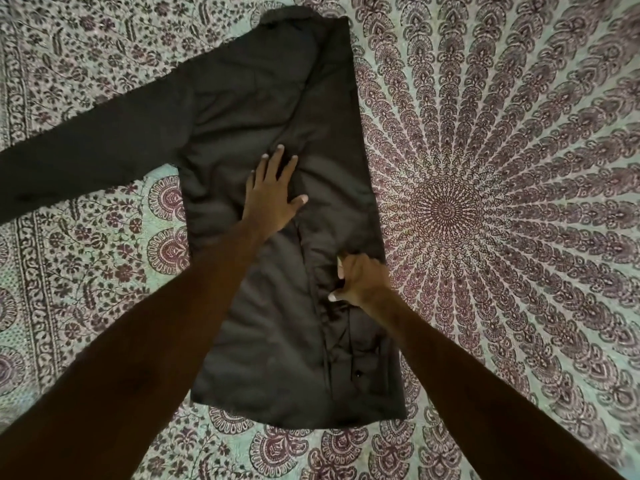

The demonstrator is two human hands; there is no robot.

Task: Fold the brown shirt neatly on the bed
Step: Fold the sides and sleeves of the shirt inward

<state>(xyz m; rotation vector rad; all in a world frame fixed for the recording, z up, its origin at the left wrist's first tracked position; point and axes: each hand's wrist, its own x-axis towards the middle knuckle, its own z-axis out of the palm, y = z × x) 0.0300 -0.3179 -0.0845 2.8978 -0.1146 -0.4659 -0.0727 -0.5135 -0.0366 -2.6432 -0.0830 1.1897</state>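
Lengthwise the shirt (pixel 263 341) is laid on the bed (pixel 519 168), collar far, pressed by the flat left hand (pixel 270 199); its folded side is pinched by curled right fingers (pixel 348 270). One sleeve (pixel 86 157) is stretched leftward, nearest the left hand.

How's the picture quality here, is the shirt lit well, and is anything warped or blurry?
Head view: dim, even light, no glare; the shirt reads almost black, with faint creases. Same view: the wide lens bows the bedsheet pattern near the edges; the left hand and right hand show no motion blur.
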